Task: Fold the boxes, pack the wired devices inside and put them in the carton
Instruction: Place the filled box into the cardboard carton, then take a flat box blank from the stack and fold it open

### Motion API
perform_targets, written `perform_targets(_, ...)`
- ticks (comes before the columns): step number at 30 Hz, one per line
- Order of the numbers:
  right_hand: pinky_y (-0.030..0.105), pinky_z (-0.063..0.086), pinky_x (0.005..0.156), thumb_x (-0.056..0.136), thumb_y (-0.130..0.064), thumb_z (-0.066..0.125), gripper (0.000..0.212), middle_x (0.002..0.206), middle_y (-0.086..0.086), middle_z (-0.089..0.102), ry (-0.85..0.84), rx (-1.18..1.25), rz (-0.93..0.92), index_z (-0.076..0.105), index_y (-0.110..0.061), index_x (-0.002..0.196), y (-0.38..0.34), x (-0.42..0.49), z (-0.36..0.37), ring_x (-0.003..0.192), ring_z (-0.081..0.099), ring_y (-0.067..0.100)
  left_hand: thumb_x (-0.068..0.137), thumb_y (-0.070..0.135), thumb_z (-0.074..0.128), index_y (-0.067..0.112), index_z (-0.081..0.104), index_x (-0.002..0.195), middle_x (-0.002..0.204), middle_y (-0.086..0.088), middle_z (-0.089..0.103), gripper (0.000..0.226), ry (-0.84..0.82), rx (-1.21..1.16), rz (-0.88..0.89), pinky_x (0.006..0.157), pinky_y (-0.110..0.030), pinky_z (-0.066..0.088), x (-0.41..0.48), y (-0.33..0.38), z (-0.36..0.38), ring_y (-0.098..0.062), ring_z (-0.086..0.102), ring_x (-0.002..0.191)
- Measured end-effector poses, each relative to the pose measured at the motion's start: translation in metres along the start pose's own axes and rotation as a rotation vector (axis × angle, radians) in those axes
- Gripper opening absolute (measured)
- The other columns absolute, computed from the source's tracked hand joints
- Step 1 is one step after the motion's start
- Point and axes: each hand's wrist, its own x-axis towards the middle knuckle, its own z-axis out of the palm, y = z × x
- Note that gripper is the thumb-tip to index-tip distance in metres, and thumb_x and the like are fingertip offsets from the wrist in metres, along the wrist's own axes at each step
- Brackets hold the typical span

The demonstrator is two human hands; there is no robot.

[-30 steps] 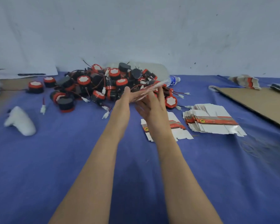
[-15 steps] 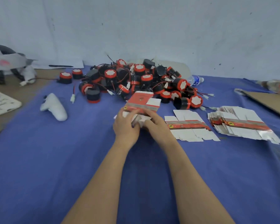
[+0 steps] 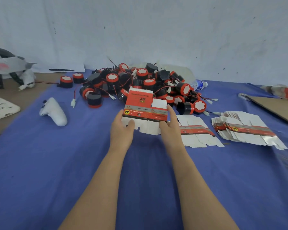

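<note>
A red and white unfolded box point(image 3: 144, 110) stands tilted above the blue cloth in the middle. My left hand point(image 3: 121, 128) grips its lower left edge, thumb on the white flaps. My right hand point(image 3: 170, 126) grips its right side, index finger stretched up along the edge. Behind it lies a heap of black and red wired devices point(image 3: 140, 85) with white plugs. A flat box blank point(image 3: 198, 131) lies just right of my right hand, and a stack of flat box blanks point(image 3: 246, 130) lies farther right.
A white controller point(image 3: 54, 112) lies on the cloth at the left. A water bottle point(image 3: 198, 84) lies behind the heap. Flat brown cardboard point(image 3: 276, 108) sits at the right edge, with crumpled packaging point(image 3: 281, 92) behind it. A headset point(image 3: 7, 65) and a white tray point(image 3: 0, 107) are at far left.
Both hands came down from in front of the heap to the cloth, then lifted the box; it now stands spread open between them. The view has swung left.
</note>
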Motion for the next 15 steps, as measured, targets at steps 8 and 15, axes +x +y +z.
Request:
perform_targets(8, 0.044, 0.048, 0.099, 0.103, -0.034, 0.032, 0.03, 0.114, -0.002, 0.065, 0.051, 0.135, 0.083, 0.061, -0.035, 0.099, -0.005, -0.001, 0.004, 0.109, 0.061, 0.016, 0.069, 0.05, 0.078, 0.024, 0.042, 0.129, 0.122, 0.001, 0.048, 0.075, -0.111, 0.322, 0.02, 0.099, -0.038, 0.043, -0.005, -0.006, 0.011, -0.013, 0.044, 0.117)
perform_targets(15, 0.017, 0.041, 0.091, 0.103, -0.044, 0.023, 0.042, 0.12, -0.019, 0.055, 0.004, -0.006, -0.03, 0.042, -0.03, 0.137, -0.002, -0.004, 0.017, 0.113, 0.05, -0.002, 0.076, 0.066, 0.057, 0.015, 0.03, 0.141, 0.131, -0.006, 0.047, 0.087, 0.048, 0.709, 0.034, 0.106, -0.044, 0.027, -0.006, -0.007, 0.01, -0.027, 0.042, 0.124)
